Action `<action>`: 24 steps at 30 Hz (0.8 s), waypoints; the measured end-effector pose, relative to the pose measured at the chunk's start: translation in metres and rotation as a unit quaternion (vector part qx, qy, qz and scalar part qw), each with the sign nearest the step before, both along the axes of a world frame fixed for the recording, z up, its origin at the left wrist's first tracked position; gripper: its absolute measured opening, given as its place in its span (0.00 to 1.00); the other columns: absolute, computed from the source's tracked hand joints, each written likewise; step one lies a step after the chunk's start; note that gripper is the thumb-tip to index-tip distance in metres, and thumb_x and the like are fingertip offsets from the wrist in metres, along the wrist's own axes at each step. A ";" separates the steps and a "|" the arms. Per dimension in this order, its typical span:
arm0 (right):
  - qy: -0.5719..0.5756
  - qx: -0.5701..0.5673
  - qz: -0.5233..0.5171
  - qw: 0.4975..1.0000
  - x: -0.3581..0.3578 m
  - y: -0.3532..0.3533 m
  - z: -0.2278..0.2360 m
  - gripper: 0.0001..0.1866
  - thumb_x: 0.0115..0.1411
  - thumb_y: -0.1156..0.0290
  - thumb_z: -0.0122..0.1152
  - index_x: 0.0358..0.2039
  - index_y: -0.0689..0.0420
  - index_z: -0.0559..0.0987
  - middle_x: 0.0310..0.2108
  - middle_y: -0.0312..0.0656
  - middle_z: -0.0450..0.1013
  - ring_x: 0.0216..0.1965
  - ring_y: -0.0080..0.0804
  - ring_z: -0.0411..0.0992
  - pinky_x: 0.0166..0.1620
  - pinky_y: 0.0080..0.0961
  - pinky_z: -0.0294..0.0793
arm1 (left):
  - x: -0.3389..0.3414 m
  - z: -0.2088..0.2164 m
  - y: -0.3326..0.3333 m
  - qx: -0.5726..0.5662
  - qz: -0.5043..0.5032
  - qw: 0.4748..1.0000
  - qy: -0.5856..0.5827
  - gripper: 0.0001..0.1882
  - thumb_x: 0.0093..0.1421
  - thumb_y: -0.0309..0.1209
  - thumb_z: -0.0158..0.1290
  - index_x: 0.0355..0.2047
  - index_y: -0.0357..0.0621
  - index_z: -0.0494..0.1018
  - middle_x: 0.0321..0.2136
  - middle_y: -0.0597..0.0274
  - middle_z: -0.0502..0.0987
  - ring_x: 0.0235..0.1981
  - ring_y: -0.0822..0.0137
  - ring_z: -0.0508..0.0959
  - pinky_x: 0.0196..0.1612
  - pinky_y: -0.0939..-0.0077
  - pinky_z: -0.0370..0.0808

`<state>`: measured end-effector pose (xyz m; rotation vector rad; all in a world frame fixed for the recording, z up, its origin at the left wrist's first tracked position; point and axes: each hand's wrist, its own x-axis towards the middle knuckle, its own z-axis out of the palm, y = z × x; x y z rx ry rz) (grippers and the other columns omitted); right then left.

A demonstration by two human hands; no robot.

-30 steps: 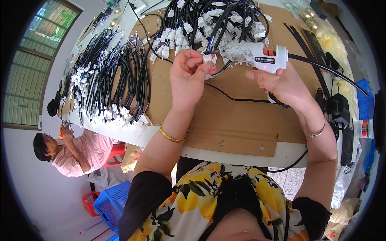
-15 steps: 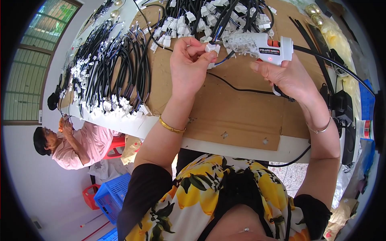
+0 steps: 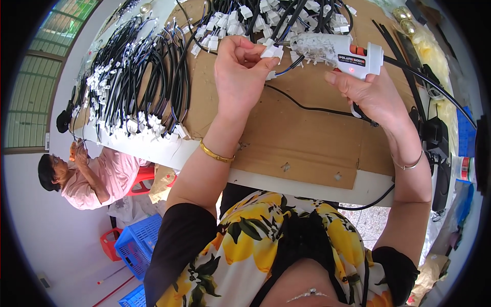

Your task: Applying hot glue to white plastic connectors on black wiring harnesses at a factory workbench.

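Between the thumb and fingers of my left hand [image 3: 239, 74] is a white plastic connector [image 3: 273, 51] on a cable with blue and black wires. My right hand [image 3: 369, 96] is wrapped round the handle of a white hot glue gun [image 3: 353, 59], whose small light glows red. The gun's nozzle end, crusted with whitish glue, points left at the connector, a little to its right. Whether the tip touches it I cannot make out. A second white connector [image 3: 270, 75] on blue wires hangs just below my left fingertips.
Black cables with white connectors [image 3: 220, 25] are heaped at the far side. Another cable bundle [image 3: 153, 77] lies left. Cardboard [image 3: 307, 138] covers the table [image 3: 373, 179]. The gun's black cord [image 3: 429, 79] runs right. At left a co-worker [image 3: 97, 176] sits near a blue crate [image 3: 138, 245].
The glue gun has shifted slightly right, away from the connector in my left hand. My left hand keeps its pinch, and the whole view has shifted slightly.
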<state>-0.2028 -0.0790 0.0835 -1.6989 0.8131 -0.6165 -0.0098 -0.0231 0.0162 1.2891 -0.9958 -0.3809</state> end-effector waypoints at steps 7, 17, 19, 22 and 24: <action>-0.019 -0.016 0.000 1.000 0.002 0.001 -0.002 0.10 0.46 0.67 0.62 0.25 0.58 0.72 0.18 0.30 0.66 0.20 0.14 0.61 0.22 0.12 0.61 | 0.000 0.003 0.001 0.018 0.028 0.999 -0.031 0.20 0.38 0.18 0.60 0.29 0.40 0.61 0.23 0.64 0.73 0.20 0.77 0.71 0.23 0.85 0.69; 0.030 -0.053 -0.004 0.998 0.002 -0.002 -0.004 0.11 0.46 0.66 0.62 0.24 0.57 0.71 0.17 0.29 0.65 0.18 0.13 0.60 0.20 0.12 0.59 | -0.001 0.002 0.001 0.026 0.056 0.994 -0.086 0.20 0.35 0.19 0.60 0.28 0.41 0.62 0.23 0.63 0.73 0.23 0.72 0.71 0.29 0.80 0.70; 0.007 -0.053 0.001 0.999 0.001 -0.004 -0.006 0.11 0.46 0.66 0.63 0.23 0.56 0.71 0.16 0.29 0.65 0.17 0.13 0.60 0.19 0.12 0.59 | -0.001 0.003 0.001 0.016 0.045 0.996 -0.072 0.20 0.35 0.19 0.60 0.28 0.41 0.62 0.23 0.62 0.73 0.24 0.72 0.71 0.30 0.80 0.70; 0.004 -0.047 -0.003 0.999 0.001 -0.003 -0.004 0.11 0.45 0.66 0.63 0.22 0.56 0.70 0.16 0.29 0.64 0.17 0.13 0.60 0.19 0.12 0.59 | 0.000 0.003 0.003 0.018 0.056 0.991 -0.122 0.19 0.39 0.17 0.59 0.29 0.39 0.62 0.25 0.62 0.72 0.25 0.75 0.72 0.30 0.85 0.70; 0.002 -0.057 -0.002 0.998 0.001 -0.003 -0.006 0.11 0.45 0.66 0.63 0.22 0.56 0.70 0.16 0.29 0.64 0.17 0.13 0.59 0.19 0.12 0.59 | 0.000 0.002 0.003 0.012 0.059 0.989 -0.136 0.19 0.39 0.17 0.59 0.29 0.39 0.62 0.25 0.63 0.71 0.26 0.75 0.71 0.31 0.85 0.71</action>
